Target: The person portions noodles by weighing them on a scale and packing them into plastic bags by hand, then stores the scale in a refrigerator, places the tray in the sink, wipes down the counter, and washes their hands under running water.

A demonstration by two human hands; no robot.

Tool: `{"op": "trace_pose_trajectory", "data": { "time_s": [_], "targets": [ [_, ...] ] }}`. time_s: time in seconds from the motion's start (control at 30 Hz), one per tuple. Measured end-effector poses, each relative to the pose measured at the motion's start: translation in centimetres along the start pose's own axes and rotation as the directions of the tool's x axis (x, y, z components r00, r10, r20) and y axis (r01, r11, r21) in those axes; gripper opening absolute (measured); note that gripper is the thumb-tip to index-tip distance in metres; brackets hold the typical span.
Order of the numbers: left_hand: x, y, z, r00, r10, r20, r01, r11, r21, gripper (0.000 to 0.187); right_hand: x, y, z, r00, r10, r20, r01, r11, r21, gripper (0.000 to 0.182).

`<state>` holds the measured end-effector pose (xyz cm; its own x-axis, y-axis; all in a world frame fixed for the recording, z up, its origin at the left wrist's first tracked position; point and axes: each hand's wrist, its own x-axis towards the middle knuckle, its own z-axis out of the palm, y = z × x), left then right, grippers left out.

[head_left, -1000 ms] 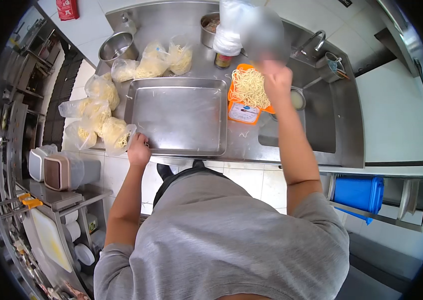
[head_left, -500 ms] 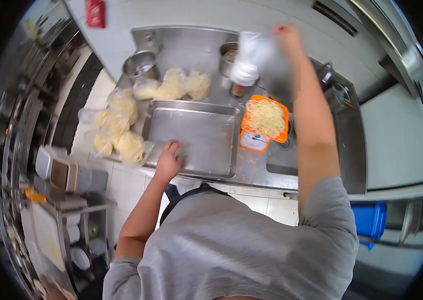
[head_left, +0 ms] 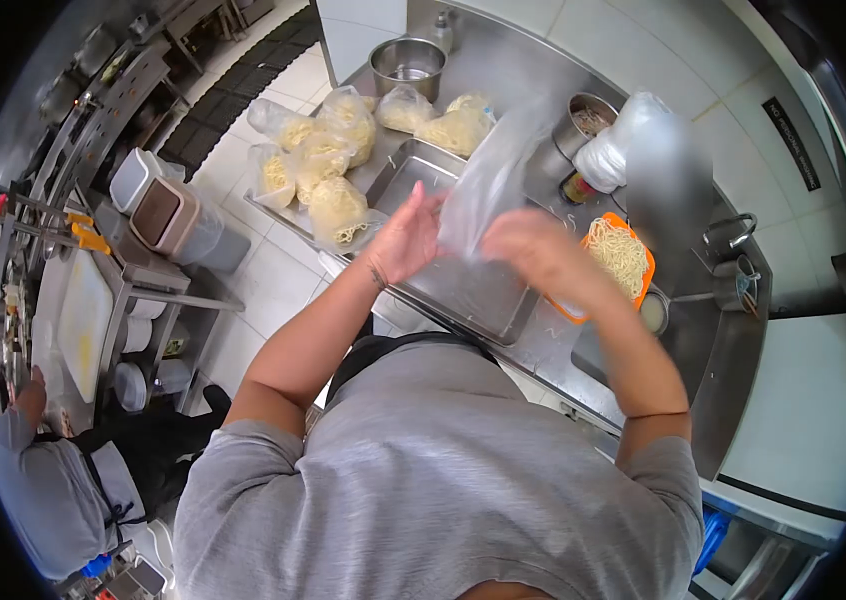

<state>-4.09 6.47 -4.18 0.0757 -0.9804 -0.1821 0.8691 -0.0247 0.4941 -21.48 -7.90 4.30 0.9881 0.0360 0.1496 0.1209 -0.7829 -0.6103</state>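
Right hand lowered, clear bag between left and right fingers

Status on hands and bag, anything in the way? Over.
Left hand open beside clear bag; right hand blurred, grip unclear. Bag above metal tray. Right forearm partly hides orange container.

The bag is see-through with whitish shine. The noodles are pale yellow, their tub is orange. The tray is silver-grey and the shirt is grey. The sign is black with pale letters, the board is white with a yellow stain.
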Motion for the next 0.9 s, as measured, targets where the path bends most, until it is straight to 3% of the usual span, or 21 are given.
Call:
{"op": "trace_pose_trajectory", "data": {
  "time_s": [0.03, 0.07, 0.1, 0.13, 0.17, 0.2, 0.27, 0.3, 0.4, 0.43, 0.5, 0.53, 0.57, 0.7, 0.9],
  "targets": [
    [0.2, 0.2, 0.4, 0.998, 0.026, 0.049, -0.022, 0.997, -0.076, 0.045, -0.8, 1.7, 2.8, 0.995, -0.065, 0.079, 0.076, 0.987, -0.142, 0.025],
    [0.5, 0.1, 0.4, 0.995, 0.098, -0.008, -0.094, 0.973, 0.213, 0.044, -1.4, 3.6, 5.2, 0.98, -0.113, 0.163, 0.155, 0.948, -0.276, 0.022],
    [0.8, -0.1, 0.2, 0.983, 0.181, -0.033, -0.143, 0.862, 0.486, 0.043, -1.5, 3.9, 6.1, 0.997, 0.067, 0.04, -0.067, 0.998, 0.0, 0.02],
    [1.2, -0.5, -0.1, 0.962, 0.271, -0.027, -0.171, 0.678, 0.715, 0.043, -1.4, 4.1, 6.7, 0.962, 0.27, -0.03, -0.249, 0.922, 0.297, 0.019],
    [1.4, -1.0, -0.5, 0.941, 0.335, -0.041, -0.136, 0.488, 0.862, 0.048, -1.8, 4.5, 7.2, 0.883, 0.468, -0.036, -0.365, 0.732, 0.575, 0.017],
    [1.7, -2.1, -1.3, 0.921, 0.37, 0.124, -0.226, 0.245, 0.943, 0.048, -2.3, 5.3, 7.5, 0.798, 0.585, -0.145, -0.373, 0.668, 0.644, 0.017],
    [0.5, -3.4, -2.4, 0.845, 0.328, 0.422, -0.34, -0.278, 0.898, 0.048, -2.2, 7.0, 8.9, 0.571, 0.771, -0.283, -0.326, 0.529, 0.784, 0.019],
    [-0.5, -4.2, -2.2, 0.856, 0.346, 0.384, -0.277, -0.321, 0.906, 0.05, -1.8, 7.6, 9.6, 0.51, 0.743, -0.434, -0.345, 0.639, 0.687, 0.024],
    [-3.9, -2.4, -1.7, 0.783, 0.416, 0.462, -0.265, -0.448, 0.854, 0.042, -1.2, 5.8, 10.2, 0.528, 0.561, -0.638, -0.269, 0.822, 0.501, 0.024],
    [-5.1, -1.5, -2.4, 0.755, 0.492, 0.433, -0.217, -0.435, 0.874, 0.032, -0.6, 4.7, 10.3, 0.562, 0.46, -0.687, -0.235, 0.886, 0.4, 0.022],
    [-6.2, 0.1, -4.6, 0.786, 0.57, 0.239, 0.019, -0.408, 0.913, 0.018, 0.9, 3.4, 10.9, 0.687, 0.369, -0.626, -0.141, 0.913, 0.384, 0.021],
    [-6.2, 0.7, -6.2, 0.793, 0.59, 0.154, 0.202, -0.493, 0.846, 0.018, 1.6, 2.9, 11.3, 0.741, 0.315, -0.593, -0.091, 0.922, 0.376, 0.02],
    [-6.2, 1.6, -7.4, 0.834, 0.548, -0.066, 0.403, -0.523, 0.751, 0.016, 2.2, 2.5, 11.8, 0.765, 0.314, -0.562, -0.087, 0.915, 0.393, 0.018],
    [-4.4, 3.0, -10.7, 0.835, 0.524, -0.169, 0.508, -0.613, 0.606, 0.015, 4.6, 0.9, 12.5, 0.808, 0.275, -0.521, -0.038, 0.907, 0.42, 0.013],
    [-3.8, 3.0, -13.4, 0.841, 0.535, -0.079, 0.475, -0.661, 0.58, 0.017, 2.8, 1.6, 11.4, 0.763, 0.374, -0.527, -0.101, 0.875, 0.474, 0.011]
  ]
}}
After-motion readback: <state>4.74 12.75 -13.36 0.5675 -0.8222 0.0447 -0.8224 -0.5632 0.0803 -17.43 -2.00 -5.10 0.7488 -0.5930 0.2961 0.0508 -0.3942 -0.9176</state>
